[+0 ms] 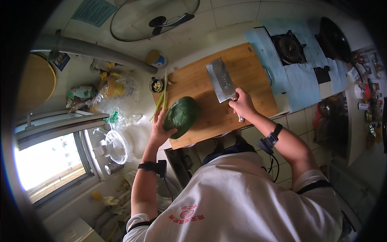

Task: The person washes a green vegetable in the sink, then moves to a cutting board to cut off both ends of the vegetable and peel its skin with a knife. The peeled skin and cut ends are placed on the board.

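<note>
My right hand (pixel 242 103) grips the handle of a Chinese cleaver (pixel 219 80) with a broad steel blade. The blade points away from me over the bamboo cutting board (pixel 242 65). Near the board's left front corner rests a large dark green gourd (pixel 183 116) with a whitish bloom on its skin. My left hand (pixel 160 127) holds the gourd's left side, thumb on the near face and fingers along the far side. Just beyond those fingers lie green onion stalks (pixel 165 90), across the board's left edge. The gourd hides part of the board beneath it.
A small bowl of garlic cloves (pixel 156 85) stands left of the board, near a can (pixel 156 59). Right of it, a gas burner (pixel 288 48) and a black wok (pixel 332 39) sit on the stove. Plastic-wrapped items (pixel 118 146) crowd the window side. A glass lid (pixel 157 21) is at the wall.
</note>
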{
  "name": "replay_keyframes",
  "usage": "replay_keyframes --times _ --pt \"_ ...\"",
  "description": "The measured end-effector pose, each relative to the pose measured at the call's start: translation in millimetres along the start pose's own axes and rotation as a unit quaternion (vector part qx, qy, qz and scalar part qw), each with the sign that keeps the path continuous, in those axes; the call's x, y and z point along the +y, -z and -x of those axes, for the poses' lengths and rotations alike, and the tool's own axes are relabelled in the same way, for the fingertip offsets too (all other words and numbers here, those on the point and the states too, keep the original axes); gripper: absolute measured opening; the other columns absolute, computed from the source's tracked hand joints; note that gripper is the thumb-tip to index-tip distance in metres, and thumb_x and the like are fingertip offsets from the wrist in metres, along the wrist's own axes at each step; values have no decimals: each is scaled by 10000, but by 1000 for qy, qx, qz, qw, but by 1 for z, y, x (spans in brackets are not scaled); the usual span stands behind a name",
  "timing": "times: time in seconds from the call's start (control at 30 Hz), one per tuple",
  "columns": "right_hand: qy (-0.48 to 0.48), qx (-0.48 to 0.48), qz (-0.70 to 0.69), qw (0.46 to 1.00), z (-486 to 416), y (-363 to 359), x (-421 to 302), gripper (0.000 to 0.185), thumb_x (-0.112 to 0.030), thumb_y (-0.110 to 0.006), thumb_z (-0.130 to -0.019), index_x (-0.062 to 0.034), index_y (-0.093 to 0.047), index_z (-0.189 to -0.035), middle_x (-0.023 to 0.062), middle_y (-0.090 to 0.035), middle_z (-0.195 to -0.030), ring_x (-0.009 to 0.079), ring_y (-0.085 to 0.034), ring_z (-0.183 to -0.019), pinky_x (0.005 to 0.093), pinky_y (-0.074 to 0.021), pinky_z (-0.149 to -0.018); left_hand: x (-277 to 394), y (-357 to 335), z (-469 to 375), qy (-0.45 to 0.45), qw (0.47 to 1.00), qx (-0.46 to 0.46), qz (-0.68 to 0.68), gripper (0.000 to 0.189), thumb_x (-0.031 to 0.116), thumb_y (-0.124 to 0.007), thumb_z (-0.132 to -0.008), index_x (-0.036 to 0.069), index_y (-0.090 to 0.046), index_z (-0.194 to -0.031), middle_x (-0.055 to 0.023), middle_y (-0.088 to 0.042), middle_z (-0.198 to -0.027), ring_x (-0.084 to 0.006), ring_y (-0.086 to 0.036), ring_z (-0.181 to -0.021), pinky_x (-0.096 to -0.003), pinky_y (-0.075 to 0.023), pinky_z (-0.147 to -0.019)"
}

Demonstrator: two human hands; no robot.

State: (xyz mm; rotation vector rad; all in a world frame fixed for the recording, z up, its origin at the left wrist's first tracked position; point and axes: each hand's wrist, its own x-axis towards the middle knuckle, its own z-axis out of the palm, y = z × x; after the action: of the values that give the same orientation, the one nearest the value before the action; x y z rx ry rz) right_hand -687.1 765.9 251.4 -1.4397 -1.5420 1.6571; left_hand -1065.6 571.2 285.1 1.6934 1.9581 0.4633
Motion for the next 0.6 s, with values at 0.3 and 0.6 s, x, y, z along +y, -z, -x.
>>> replay_keyframes --times 0.3,0.6 --pt "0 -41 10 999 36 4 -25 146 -118 -684 -944 -3 -604 -903 114 -651 -670 241 -651 -510 387 -518 -490 71 -21 -4 41 986 33 -159 1271 316 -1005 -535 101 -342 -1599 -223 -390 -1601 -443 -405 -1462 -558 -389 -1194" --pt "244 39 191 950 62 30 -37 176 -121 -719 -905 -31 -573 -866 156 -671 -726 394 -683 -690 479 -525 -596 55 11 -55 148 945 -222 188 1219 188 -970 -618 69 -314 -1638 -133 -556 -1494 -269 -545 -1362 -393 -421 -1162"
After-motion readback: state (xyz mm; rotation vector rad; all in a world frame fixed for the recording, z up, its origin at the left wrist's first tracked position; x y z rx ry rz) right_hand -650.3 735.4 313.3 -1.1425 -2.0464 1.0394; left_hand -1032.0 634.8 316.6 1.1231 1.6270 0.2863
